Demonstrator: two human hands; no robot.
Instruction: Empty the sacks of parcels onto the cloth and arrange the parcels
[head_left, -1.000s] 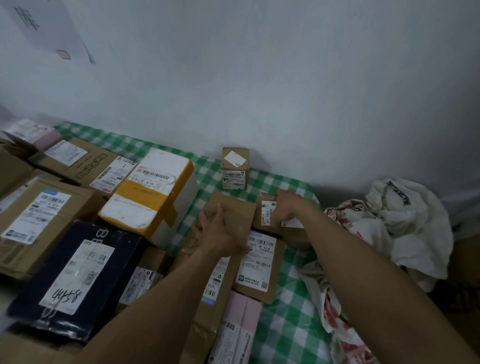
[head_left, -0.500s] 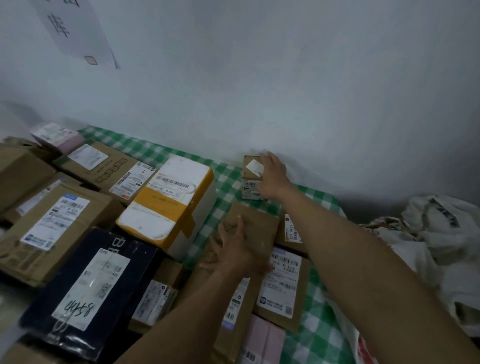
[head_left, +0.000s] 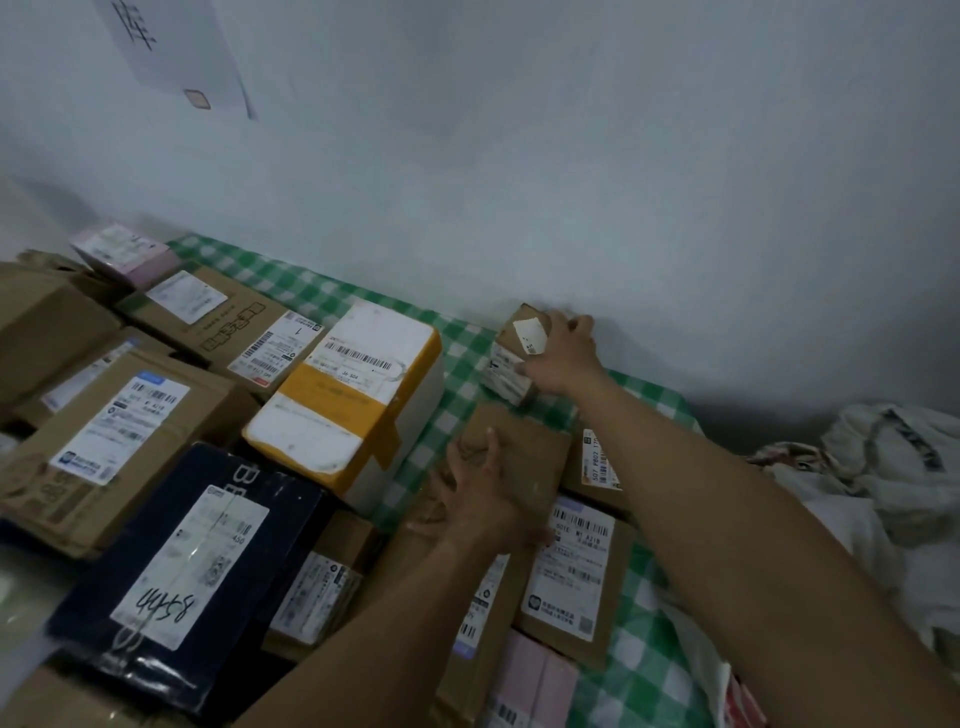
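My right hand (head_left: 563, 356) wrapped round small box (head_left: 519, 353) by wall, tipping it, guess to re-seat it; lifted or just tilted, can't tell. My left hand (head_left: 485, 499) flat, fingers spread, pinning flat parcel (head_left: 524, 452) so nothing slides. Other parcels (head_left: 130, 431) packed on checked cloth (head_left: 457, 374), sacks (head_left: 893, 467) dumped right.

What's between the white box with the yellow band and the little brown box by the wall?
Only bare green checked cloth, seen in the head view. The white box and the small brown box, which the right hand grips, stand apart.
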